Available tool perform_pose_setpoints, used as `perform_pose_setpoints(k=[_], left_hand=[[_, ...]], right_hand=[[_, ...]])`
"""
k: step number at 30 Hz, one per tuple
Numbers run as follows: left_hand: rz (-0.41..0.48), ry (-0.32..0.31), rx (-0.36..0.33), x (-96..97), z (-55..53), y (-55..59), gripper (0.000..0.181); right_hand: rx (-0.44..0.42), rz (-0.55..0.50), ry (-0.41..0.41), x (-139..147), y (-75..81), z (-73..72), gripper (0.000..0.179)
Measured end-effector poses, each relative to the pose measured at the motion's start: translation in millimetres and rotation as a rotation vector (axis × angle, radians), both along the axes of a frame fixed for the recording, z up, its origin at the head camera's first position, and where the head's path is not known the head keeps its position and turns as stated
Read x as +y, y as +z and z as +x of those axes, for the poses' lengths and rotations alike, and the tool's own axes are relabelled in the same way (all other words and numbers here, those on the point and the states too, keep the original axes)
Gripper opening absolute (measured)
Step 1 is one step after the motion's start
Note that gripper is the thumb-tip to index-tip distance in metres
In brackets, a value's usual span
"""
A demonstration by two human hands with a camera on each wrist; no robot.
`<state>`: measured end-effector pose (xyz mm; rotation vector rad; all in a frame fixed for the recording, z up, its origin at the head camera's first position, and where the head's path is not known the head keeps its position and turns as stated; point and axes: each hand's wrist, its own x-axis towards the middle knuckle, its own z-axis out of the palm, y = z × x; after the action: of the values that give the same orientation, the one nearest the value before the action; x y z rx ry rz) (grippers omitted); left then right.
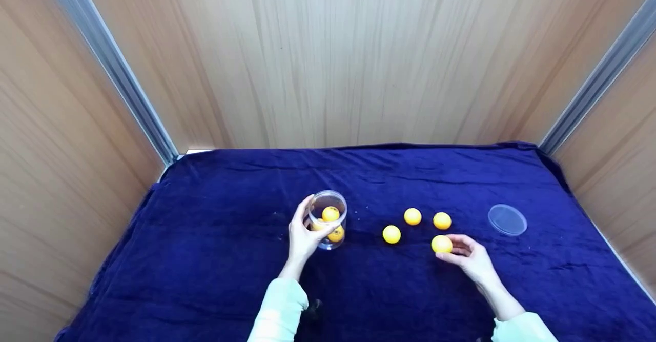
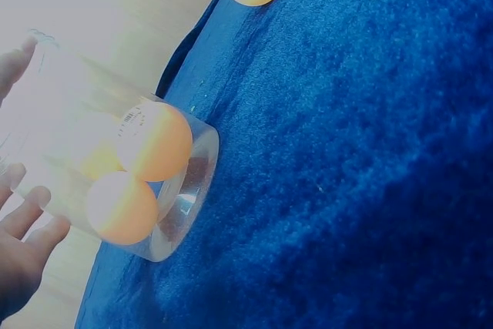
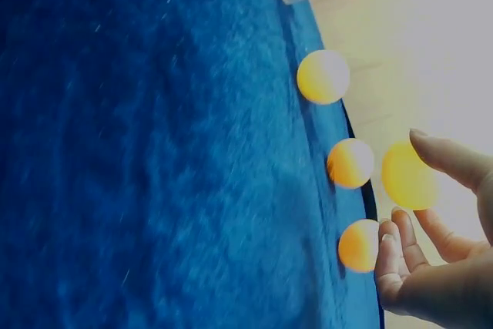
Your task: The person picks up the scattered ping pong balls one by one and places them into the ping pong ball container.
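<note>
The right hand (image 1: 472,262) pinches a ball (image 1: 441,244) near three loose balls (image 1: 412,216); the left hand (image 1: 302,237) holds the jar (image 1: 333,200). If the pinch gets weak, the smooth ball could roll away.

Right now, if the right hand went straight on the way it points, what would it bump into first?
Seen from the head, the right hand would likely meet the middle loose ball; its held ball looks raised, though, so it might pass above.

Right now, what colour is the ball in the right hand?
Yellow-orange. The ball shows best in the head view.
</note>
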<state>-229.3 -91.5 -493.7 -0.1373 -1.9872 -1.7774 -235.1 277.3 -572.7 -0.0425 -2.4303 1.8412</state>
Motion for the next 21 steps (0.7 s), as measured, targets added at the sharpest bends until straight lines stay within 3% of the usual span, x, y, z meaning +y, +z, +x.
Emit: perform_pose_setpoints(k=[1,15,18,21], left_hand=[[0.003,-0.003,0.001,0.8,2.0,4.0,0.075],[-0.003,-0.003,0.023,1.0,2.8,4.0,0.074],[0.009,-0.008,0.023,0.9,3.2,4.5,0.074],[0.015,-0.01,0.024,0.9,2.9,4.2,0.074]], right_hand=[[0.003,-0.01,0.003,-1.1,-1.1,-1.6,0.053],[0.077,-0.104,0.063,-31.1,-9.1,-23.2,0.062],[0.099,-0.108,0.091,-44.6,2.4,-20.6,0.056],[0.111,-0.113,0.108,-64.2,31.9,-9.0,0.046]])
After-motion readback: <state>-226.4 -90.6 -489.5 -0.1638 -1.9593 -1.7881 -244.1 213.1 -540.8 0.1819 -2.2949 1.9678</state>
